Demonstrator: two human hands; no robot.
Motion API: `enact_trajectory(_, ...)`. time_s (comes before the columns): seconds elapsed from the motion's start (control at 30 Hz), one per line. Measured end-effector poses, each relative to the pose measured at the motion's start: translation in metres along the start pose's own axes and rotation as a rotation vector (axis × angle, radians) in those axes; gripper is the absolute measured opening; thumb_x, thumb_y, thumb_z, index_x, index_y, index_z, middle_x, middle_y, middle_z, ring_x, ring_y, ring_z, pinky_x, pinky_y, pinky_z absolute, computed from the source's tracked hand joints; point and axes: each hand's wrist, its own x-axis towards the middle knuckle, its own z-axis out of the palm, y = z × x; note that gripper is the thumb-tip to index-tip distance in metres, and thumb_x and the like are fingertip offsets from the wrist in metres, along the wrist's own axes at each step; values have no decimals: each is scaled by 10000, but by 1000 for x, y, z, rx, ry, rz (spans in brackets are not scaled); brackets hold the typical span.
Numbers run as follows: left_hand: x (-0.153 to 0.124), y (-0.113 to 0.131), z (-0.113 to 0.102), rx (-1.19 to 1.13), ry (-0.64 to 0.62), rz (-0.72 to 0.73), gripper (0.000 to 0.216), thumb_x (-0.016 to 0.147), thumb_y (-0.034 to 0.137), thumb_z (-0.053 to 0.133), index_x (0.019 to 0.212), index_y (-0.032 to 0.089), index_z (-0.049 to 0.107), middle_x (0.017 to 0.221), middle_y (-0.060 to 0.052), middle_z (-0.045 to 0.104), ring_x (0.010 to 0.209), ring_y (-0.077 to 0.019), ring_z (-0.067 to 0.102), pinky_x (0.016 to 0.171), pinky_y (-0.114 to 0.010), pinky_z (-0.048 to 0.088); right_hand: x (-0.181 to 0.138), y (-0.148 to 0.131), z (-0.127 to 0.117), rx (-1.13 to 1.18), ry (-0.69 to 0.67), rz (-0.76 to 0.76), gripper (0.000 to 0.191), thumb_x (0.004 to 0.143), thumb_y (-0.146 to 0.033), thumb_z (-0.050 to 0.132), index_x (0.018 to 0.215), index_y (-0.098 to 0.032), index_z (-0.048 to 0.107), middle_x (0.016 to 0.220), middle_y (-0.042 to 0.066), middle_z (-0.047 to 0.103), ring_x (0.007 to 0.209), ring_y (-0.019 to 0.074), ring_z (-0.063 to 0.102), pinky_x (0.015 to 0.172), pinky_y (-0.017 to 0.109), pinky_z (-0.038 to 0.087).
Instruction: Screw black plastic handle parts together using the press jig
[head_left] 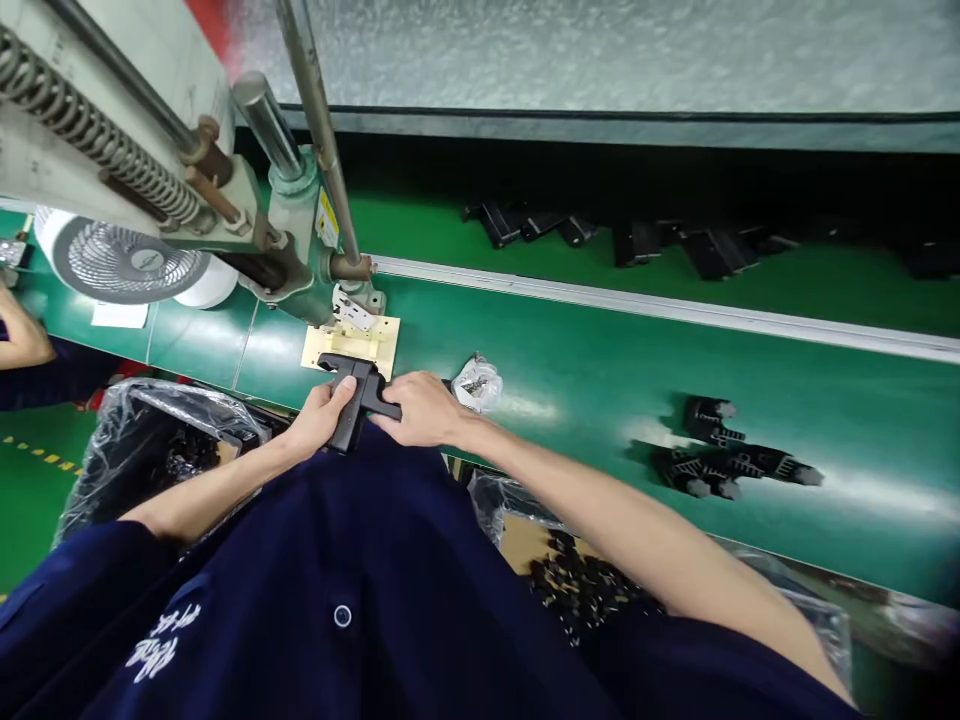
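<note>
Between my hands is a black plastic part (354, 405) with a long block-like body and a side handle, just in front of the cream fixture plate (387, 345). My left hand (324, 415) is wrapped round the body, thumb on top. My right hand (420, 408) grips the handle that sticks out on the right. Above the plate stands a press (300, 215) with a steel column and a spring. A small clear bag (477, 384) with little pieces in it lies right beside my right hand.
Several black parts with grey knobs (720, 455) lie on the green bench at right. More black parts (637, 240) rest behind the metal rail (660, 312). Plastic-lined boxes of small black pieces (585, 580) stand below the front edge. A white fan (135, 258) and another person's arm (22, 335) are at left.
</note>
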Motion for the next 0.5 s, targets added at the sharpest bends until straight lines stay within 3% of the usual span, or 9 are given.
enact_trajectory(0.1, 8, 5, 5, 78, -27, 70, 570, 699, 690, 570, 739, 122, 601, 569, 6, 544, 543, -118, 483, 507, -233, 381, -3, 14, 11, 122, 109, 136, 286, 815, -393, 564, 784, -137, 688, 755, 80, 673, 793, 218, 627, 691, 286, 411)
enact_trajectory(0.17, 16, 9, 6, 111, -46, 129, 545, 731, 652, 566, 855, 124, 622, 697, -28, 629, 678, -159, 568, 625, -258, 448, 0, 26, 20, 246, 198, 221, 248, 781, -386, 607, 779, -149, 678, 789, 85, 679, 831, 236, 626, 733, 307, 426)
enact_trajectory(0.27, 30, 20, 14, 138, -76, 231, 527, 751, 601, 584, 997, 136, 616, 906, -73, 688, 867, -206, 618, 801, -311, 476, 0, 38, 38, 623, 458, 333, 369, 702, -403, 685, 970, -154, 639, 934, 88, 674, 881, 237, 617, 803, 336, 451)
enact_trajectory(0.33, 38, 26, 29, 102, -51, 282, 527, 752, 587, 593, 1026, 136, 611, 976, -88, 689, 931, -220, 622, 854, -324, 475, -6, 36, 55, 1036, 652, 365, 545, 720, -469, 655, 1167, -179, 539, 1076, 83, 639, 913, 211, 614, 816, 334, 476)
enact_trajectory(0.4, 45, 28, 52, 19, 18, 306, 523, 770, 586, 574, 1043, 141, 610, 1023, -90, 683, 994, -223, 612, 896, -324, 469, -13, 28, 73, 1444, 747, 331, 597, 779, -541, 564, 1270, -224, 441, 1185, 70, 595, 960, 188, 612, 810, 322, 501)
enact_trajectory(0.5, 53, 20, 90, -41, 76, 260, 517, 814, 595, 505, 1044, 146, 619, 1054, -96, 675, 1049, -228, 600, 940, -336, 460, -18, 23, 88, 1665, 822, 360, 595, 776, -540, 579, 1269, -240, 433, 1216, 63, 583, 1018, 180, 600, 819, 294, 512)
